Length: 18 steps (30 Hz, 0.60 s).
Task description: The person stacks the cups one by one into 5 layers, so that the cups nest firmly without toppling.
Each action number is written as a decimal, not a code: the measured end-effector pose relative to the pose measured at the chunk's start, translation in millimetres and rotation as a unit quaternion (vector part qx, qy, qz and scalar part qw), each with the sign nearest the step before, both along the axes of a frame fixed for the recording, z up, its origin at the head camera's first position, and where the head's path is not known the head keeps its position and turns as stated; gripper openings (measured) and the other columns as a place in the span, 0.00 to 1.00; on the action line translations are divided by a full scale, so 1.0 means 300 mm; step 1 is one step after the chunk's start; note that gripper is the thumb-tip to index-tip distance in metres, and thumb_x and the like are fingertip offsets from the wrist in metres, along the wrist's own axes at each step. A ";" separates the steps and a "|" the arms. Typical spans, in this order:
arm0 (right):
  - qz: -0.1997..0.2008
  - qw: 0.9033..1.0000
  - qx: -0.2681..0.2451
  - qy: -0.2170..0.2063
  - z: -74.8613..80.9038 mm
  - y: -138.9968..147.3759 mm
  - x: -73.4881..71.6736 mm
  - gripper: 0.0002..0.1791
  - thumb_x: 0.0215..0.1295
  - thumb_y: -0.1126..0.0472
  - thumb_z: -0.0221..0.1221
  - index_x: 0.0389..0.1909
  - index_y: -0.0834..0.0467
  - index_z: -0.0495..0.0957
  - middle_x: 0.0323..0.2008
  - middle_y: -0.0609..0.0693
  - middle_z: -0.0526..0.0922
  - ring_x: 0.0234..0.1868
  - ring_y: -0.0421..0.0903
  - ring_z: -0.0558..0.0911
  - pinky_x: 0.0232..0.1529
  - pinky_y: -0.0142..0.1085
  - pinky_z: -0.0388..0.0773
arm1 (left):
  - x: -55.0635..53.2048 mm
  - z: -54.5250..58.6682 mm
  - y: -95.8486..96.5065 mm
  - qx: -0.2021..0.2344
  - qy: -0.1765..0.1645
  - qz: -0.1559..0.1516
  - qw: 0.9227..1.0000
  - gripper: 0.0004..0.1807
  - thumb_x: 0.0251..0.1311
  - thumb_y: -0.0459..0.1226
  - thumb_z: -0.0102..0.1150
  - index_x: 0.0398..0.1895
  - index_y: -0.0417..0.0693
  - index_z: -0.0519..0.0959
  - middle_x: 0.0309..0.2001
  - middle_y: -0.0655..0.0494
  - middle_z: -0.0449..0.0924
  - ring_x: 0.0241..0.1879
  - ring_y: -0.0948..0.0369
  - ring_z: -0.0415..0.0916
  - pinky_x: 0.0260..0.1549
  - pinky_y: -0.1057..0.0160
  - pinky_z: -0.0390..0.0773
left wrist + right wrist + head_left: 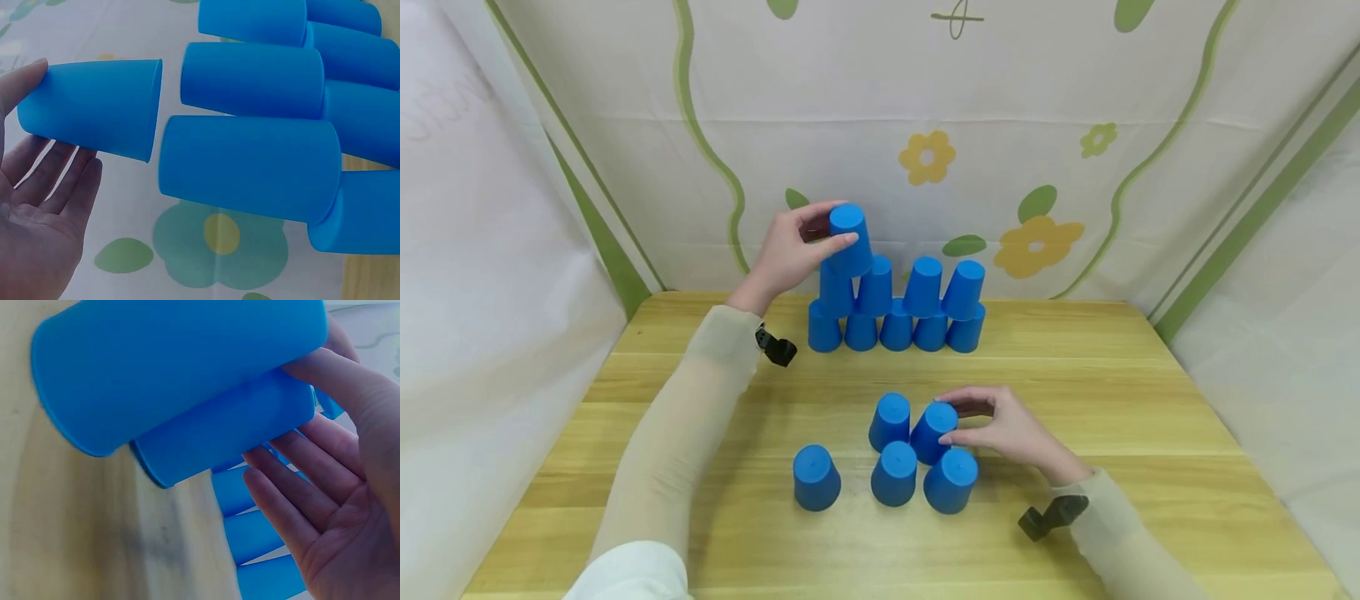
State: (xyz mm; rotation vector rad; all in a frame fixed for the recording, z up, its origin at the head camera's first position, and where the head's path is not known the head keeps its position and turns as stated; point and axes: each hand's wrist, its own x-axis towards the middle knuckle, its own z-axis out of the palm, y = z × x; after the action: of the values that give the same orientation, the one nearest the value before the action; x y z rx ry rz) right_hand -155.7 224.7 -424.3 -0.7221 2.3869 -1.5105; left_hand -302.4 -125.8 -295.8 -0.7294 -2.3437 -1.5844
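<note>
My left hand grips an upside-down blue cup, thumb on one side and fingers on the other. The left wrist view shows a gap between this held cup and the upper row of stacked cups. Those cups stand upside down in two rows, the upper resting on the lower. Lower right, my right hand holds another blue cup between thumb and fingers, among loose upside-down cups. In the right wrist view, a nearer cup partly covers this gripped cup.
Close by the right hand stand cups at back left, front middle and front right. A separate cup stands further left on the wooden table. Behind the stack hangs a flower-patterned white curtain.
</note>
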 end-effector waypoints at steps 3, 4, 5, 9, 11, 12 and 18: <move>-0.011 1.000 -0.015 0.013 0.025 0.001 -0.009 0.25 0.59 0.59 0.75 0.58 0.53 0.83 0.53 0.47 0.85 0.53 0.48 0.84 0.56 0.59 0.78 | -0.014 -0.009 0.001 -0.004 -0.004 0.002 1.000 0.29 0.66 0.47 0.68 0.68 0.49 0.77 0.58 0.54 0.81 0.54 0.58 0.79 0.56 0.57 0.78; -0.014 0.999 -0.021 0.021 0.038 0.002 -0.014 0.24 0.59 0.60 0.75 0.58 0.54 0.83 0.53 0.48 0.85 0.53 0.49 0.84 0.56 0.59 0.78 | -0.017 -0.012 0.001 -0.005 -0.006 0.002 1.000 0.29 0.66 0.47 0.68 0.68 0.49 0.77 0.58 0.54 0.81 0.54 0.58 0.79 0.56 0.57 0.78; -0.018 0.999 -0.025 0.030 0.053 0.003 -0.019 0.24 0.59 0.61 0.74 0.58 0.55 0.83 0.53 0.48 0.85 0.53 0.49 0.84 0.56 0.58 0.78 | -0.020 -0.015 0.002 -0.006 -0.008 0.002 1.000 0.29 0.66 0.47 0.69 0.68 0.49 0.77 0.58 0.54 0.81 0.54 0.58 0.79 0.56 0.57 0.78; -0.039 0.996 -0.037 0.072 0.130 0.010 -0.044 0.24 0.59 0.64 0.74 0.58 0.56 0.83 0.51 0.49 0.86 0.52 0.49 0.84 0.55 0.44 0.80 | -0.027 -0.022 0.005 -0.008 -0.012 0.005 1.000 0.30 0.65 0.48 0.69 0.68 0.49 0.76 0.58 0.54 0.81 0.54 0.58 0.79 0.55 0.58 0.78; -0.051 0.993 -0.046 0.093 0.175 0.013 -0.058 0.25 0.58 0.66 0.74 0.58 0.57 0.83 0.51 0.49 0.86 0.51 0.48 0.84 0.54 0.38 0.80 | -0.028 -0.022 0.007 -0.009 -0.010 0.005 1.000 0.30 0.65 0.48 0.69 0.68 0.50 0.76 0.58 0.54 0.81 0.54 0.58 0.79 0.56 0.57 0.78; -0.055 0.991 -0.051 0.107 0.198 0.014 -0.066 0.25 0.58 0.67 0.74 0.58 0.58 0.83 0.52 0.50 0.86 0.51 0.48 0.84 0.54 0.36 0.80 | -0.029 -0.021 0.008 -0.009 -0.009 0.005 1.000 0.30 0.65 0.48 0.69 0.68 0.50 0.76 0.58 0.54 0.81 0.54 0.58 0.79 0.55 0.57 0.78; -0.069 0.973 -0.105 0.195 0.325 0.011 -0.125 0.26 0.56 0.75 0.72 0.57 0.64 0.82 0.51 0.56 0.86 0.48 0.48 0.86 0.52 0.36 0.81 | -0.031 -0.023 0.013 -0.008 -0.010 0.004 1.000 0.30 0.65 0.49 0.69 0.69 0.51 0.76 0.58 0.54 0.81 0.54 0.57 0.78 0.56 0.55 0.78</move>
State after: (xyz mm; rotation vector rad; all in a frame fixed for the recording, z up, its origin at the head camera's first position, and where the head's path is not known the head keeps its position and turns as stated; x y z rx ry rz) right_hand -193.1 227.9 -327.0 -0.9980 2.6262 -1.8469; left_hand -311.9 -121.8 -302.5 -0.7108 -2.3722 -1.5786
